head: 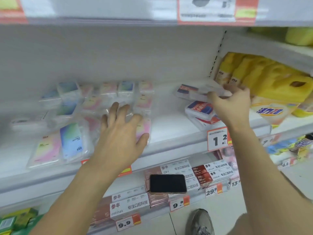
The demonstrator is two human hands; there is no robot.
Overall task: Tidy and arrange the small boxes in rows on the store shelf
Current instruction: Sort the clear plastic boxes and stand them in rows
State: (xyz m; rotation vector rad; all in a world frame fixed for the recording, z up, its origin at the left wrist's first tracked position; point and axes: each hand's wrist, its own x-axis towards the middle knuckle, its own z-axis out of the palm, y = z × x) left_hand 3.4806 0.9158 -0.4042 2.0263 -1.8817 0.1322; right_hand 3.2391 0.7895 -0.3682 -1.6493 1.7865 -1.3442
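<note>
Black phone [168, 183], yellow packs [264, 77]

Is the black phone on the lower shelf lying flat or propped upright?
Flat: the phone lies screen-up on stacked boxes.

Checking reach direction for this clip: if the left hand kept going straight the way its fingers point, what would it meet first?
The left hand lies flat on the pastel boxes; further on, likely the rear row of them, then the shelf's back wall. Depth is unclear.

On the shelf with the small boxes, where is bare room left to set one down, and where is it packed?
A bare strip of shelf lies between the pastel boxes under the left hand and the red-and-blue boxes by the right hand. Left of the strip the boxes are crowded and overlapping; the far right is filled by yellow packs.
</note>
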